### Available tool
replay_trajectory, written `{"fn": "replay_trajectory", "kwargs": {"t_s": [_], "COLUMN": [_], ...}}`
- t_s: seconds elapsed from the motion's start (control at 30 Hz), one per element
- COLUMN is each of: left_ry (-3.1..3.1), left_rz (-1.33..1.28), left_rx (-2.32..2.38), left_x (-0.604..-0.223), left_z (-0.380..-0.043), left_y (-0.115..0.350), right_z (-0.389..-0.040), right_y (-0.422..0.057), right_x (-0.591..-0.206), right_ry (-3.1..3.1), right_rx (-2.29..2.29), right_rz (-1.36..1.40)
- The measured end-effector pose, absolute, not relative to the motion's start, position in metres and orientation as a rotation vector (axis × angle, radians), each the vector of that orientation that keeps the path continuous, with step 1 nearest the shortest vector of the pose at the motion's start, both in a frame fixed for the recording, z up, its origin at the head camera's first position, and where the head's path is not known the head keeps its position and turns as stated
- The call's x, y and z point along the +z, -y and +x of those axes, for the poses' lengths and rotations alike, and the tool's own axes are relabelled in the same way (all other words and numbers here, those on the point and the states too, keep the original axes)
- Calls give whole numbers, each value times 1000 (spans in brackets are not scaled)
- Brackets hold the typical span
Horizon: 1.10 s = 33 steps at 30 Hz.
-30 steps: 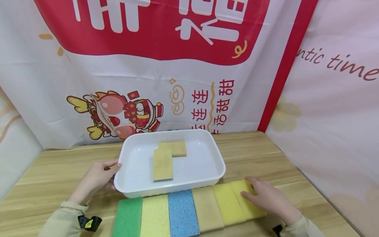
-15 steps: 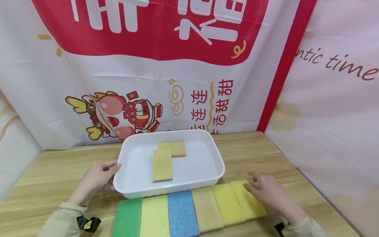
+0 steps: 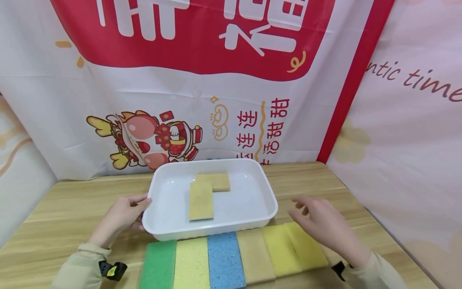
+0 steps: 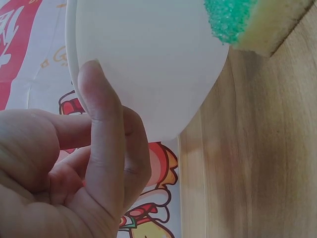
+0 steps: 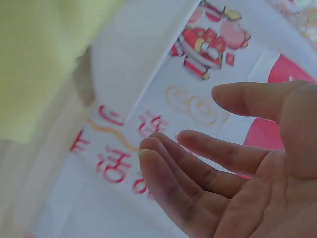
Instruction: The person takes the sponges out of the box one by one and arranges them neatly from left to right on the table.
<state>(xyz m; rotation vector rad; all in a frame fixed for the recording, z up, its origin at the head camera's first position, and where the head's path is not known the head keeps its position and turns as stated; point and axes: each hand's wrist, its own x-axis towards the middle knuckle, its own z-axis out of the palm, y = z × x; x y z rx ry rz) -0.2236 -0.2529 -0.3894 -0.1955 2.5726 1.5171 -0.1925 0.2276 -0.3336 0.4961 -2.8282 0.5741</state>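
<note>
My left hand (image 3: pixel 124 214) pinches the left rim of a white tray (image 3: pixel 169 208), thumb on one side and bent fingers on the other, as the left wrist view shows up close. Inside the tray lie two tan sponge pads, the front pad (image 3: pixel 201 202) overlapping the back pad (image 3: pixel 221 182). To the right, my right hand (image 3: pixel 323 220) hovers over the far end of the rightmost yellow sponge (image 3: pixel 310 251). Its fingers are loosely bent and hold nothing, with thumb and fingers apart in the right wrist view.
A row of sponges runs along the tray's front: green (image 3: pixel 159 263), pale yellow (image 3: pixel 192 263), blue (image 3: pixel 226 259), tan (image 3: pixel 255 255) and another yellow sponge (image 3: pixel 282 249). A printed cloth (image 3: pixel 223 88) hangs behind the wooden table (image 3: pixel 36 237); a second cloth (image 3: pixel 408 160) is at right.
My right hand has lifted off the rightmost yellow sponge and shifted slightly up and left. My left hand keeps its grip on the tray rim. The head view has shifted slightly.
</note>
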Motion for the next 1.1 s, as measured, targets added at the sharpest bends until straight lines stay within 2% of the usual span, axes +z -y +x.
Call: {"fn": "replay_trajectory", "kwargs": {"t_s": [0.53, 1.1], "left_ry": [-2560, -2559], "left_rz": [-201, -209], "left_rx": [1539, 1542], "left_x": [-389, -388], "left_z": [-223, -222], "left_y": [252, 251], "right_z": [-251, -300], "right_y": [-129, -31], "right_x": [-279, -284], "right_ry": [2857, 2972], "right_rx": [489, 108], "right_rz": [920, 903]}}
